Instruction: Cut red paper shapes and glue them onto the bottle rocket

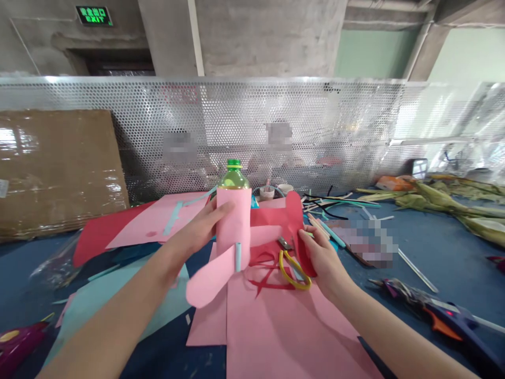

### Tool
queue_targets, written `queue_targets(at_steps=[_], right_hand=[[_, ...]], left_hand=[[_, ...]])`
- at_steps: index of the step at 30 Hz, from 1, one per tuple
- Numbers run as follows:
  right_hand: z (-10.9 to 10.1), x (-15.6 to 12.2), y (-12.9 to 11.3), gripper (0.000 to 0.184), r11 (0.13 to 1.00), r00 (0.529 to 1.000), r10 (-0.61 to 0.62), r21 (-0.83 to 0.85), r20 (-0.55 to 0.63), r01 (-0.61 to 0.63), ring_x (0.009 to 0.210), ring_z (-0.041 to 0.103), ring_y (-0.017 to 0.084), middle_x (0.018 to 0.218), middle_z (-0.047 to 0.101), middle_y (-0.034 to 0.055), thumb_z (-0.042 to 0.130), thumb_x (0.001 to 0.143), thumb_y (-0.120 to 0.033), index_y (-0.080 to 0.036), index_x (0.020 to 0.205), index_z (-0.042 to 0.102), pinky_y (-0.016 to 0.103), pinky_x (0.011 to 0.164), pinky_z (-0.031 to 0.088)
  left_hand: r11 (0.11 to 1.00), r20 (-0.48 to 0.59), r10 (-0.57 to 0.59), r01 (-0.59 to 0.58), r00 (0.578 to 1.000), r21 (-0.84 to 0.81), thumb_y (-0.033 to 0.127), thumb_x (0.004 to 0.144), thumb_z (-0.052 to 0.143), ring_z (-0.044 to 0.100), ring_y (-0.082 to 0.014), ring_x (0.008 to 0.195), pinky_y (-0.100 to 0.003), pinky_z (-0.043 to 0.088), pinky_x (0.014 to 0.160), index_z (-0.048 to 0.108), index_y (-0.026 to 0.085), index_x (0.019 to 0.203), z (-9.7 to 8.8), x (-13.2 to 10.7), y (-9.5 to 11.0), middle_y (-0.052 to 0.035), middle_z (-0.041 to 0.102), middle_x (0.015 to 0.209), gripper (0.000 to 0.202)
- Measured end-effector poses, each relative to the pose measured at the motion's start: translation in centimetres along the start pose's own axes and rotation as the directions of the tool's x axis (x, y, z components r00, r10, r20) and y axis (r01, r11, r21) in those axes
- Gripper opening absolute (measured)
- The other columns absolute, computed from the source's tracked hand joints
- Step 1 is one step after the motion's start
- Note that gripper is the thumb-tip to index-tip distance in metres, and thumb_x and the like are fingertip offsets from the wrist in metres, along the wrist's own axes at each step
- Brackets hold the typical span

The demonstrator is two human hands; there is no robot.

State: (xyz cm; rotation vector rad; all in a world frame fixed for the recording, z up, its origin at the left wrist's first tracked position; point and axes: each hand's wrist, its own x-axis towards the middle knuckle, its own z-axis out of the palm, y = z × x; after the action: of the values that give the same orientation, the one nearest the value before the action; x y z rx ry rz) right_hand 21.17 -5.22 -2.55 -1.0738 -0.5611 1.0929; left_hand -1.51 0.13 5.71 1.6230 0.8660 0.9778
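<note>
A green plastic bottle (234,180) stands upright, wrapped in pink sheet (233,213). My left hand (207,226) grips its left side. A rounded pink flap (211,281) sticks out low at the front, beside a short light blue strip (238,257). To the right, my right hand (321,258) is closed on a red rounded cutout (295,213), held on edge beside the bottle. Between the hands, yellow-handled scissors (298,275) lie near red scraps (264,271) on a large pink sheet (276,331).
A blue-and-orange glue gun (445,316) lies at right, and a purple one (19,342) at lower left. Light blue sheet (94,310) is under my left arm. Thin sticks (339,200) and corn husks (434,200) lie behind; cardboard (59,173) leans at left.
</note>
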Motion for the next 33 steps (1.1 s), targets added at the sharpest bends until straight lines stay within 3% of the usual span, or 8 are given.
queue_targets(at_steps=[3, 6, 9, 12, 17, 24, 29, 33], right_hand=[[-0.2, 0.1, -0.9, 0.037, 0.998, 0.998, -0.056, 0.041, -0.036, 0.058, 0.057, 0.067, 0.016, 0.068, 0.071, -0.0052, 0.081, 0.06, -0.04, -0.027, 0.083, 0.055, 0.025, 0.05, 0.051], [-0.2, 0.2, -1.4, 0.038, 0.993, 0.994, -0.102, 0.049, -0.036, 0.104, 0.058, 0.065, 0.015, 0.065, 0.068, -0.006, 0.081, 0.059, -0.045, -0.026, 0.081, 0.057, 0.024, 0.053, 0.051], [-0.1, -0.1, -1.6, 0.041, 0.992, 0.992, -0.126, 0.025, 0.01, 0.126, 0.057, 0.064, 0.017, 0.063, 0.066, -0.0055, 0.082, 0.058, -0.049, -0.026, 0.078, 0.055, 0.026, 0.051, 0.05], [0.0, -0.3, -1.5, 0.043, 0.989, 0.988, -0.146, -0.002, 0.051, 0.147, 0.061, 0.065, 0.019, 0.067, 0.067, -0.0044, 0.082, 0.056, -0.052, -0.026, 0.074, 0.053, 0.027, 0.052, 0.05], [-0.1, 0.0, -1.3, 0.042, 0.986, 0.987, -0.13, -0.089, 0.096, 0.139, 0.049, 0.059, 0.017, 0.057, 0.062, -0.0056, 0.08, 0.059, -0.053, -0.025, 0.073, 0.052, 0.026, 0.045, 0.046], [-0.3, 0.3, -1.4, 0.044, 0.979, 0.982, -0.164, -0.105, 0.089, 0.173, 0.05, 0.054, 0.014, 0.059, 0.059, -0.0067, 0.079, 0.057, -0.056, -0.025, 0.074, 0.052, 0.025, 0.048, 0.044], [-0.4, 1.0, -1.8, 0.042, 0.953, 0.964, -0.253, -0.153, 0.082, 0.263, 0.061, 0.056, 0.015, 0.068, 0.062, -0.0048, 0.076, 0.06, -0.056, -0.024, 0.078, 0.055, 0.024, 0.054, 0.042], [-0.8, 0.7, -3.5, 0.035, 0.932, 0.957, -0.226, -0.245, 0.183, 0.267, 0.063, 0.057, 0.014, 0.068, 0.065, -0.0044, 0.078, 0.061, -0.05, -0.023, 0.074, 0.059, 0.024, 0.057, 0.043]], left_hand=[[0.918, 0.121, 0.101, -0.139, 0.988, 0.371, 0.049, 0.072, 0.075, 0.055, -0.0354, 0.123, -0.045, 0.046, 0.1, 0.046, 0.026, 0.138, -0.2, -0.2, 1.0, -0.0088, 0.059, 0.135, 0.076], [0.659, 0.283, 0.128, -0.295, 0.951, 0.692, 0.041, 0.067, 0.081, 0.047, -0.0353, 0.13, -0.05, 0.035, 0.11, 0.048, 0.029, 0.137, 0.4, -0.6, 1.8, -0.0074, 0.053, 0.143, 0.079], [0.373, 0.467, 0.174, -0.497, 0.867, 0.784, 0.025, 0.071, 0.077, 0.038, -0.0343, 0.137, -0.057, 0.019, 0.116, 0.057, 0.032, 0.129, 1.6, -0.9, 1.7, -0.0061, 0.054, 0.142, 0.062], [0.226, 0.581, 0.052, -0.577, 0.812, 0.785, 0.005, 0.07, 0.066, 0.027, -0.0346, 0.145, -0.06, 0.014, 0.117, 0.058, 0.034, 0.129, 2.9, -1.3, 0.9, -0.0044, 0.049, 0.148, 0.066], [0.262, 0.621, -0.233, -0.566, 0.749, 0.781, -0.012, 0.06, 0.054, 0.008, -0.037, 0.15, -0.064, 0.017, 0.115, 0.055, 0.038, 0.134, 4.2, -1.8, -0.5, -0.0033, 0.03, 0.161, 0.089], [0.415, 0.693, -0.244, -0.573, 0.678, 0.707, -0.011, 0.059, 0.049, 0.016, -0.0355, 0.149, -0.063, 0.022, 0.114, 0.051, 0.044, 0.136, 3.4, -1.7, -0.1, 0.0012, 0.04, 0.155, 0.096], [0.432, 0.691, -0.255, -0.56, 0.677, 0.707, 0.0, 0.059, 0.062, 0.03, -0.0403, 0.142, -0.06, 0.036, 0.109, 0.055, 0.038, 0.134, 4.4, -2.6, 0.6, -0.0046, 0.051, 0.144, 0.084], [0.355, 0.623, -0.21, -0.535, 0.753, 0.766, 0.01, 0.061, 0.069, 0.034, -0.0403, 0.14, -0.064, 0.02, 0.113, 0.06, 0.032, 0.129, 5.1, -2.9, 0.4, -0.0087, 0.052, 0.144, 0.072]])
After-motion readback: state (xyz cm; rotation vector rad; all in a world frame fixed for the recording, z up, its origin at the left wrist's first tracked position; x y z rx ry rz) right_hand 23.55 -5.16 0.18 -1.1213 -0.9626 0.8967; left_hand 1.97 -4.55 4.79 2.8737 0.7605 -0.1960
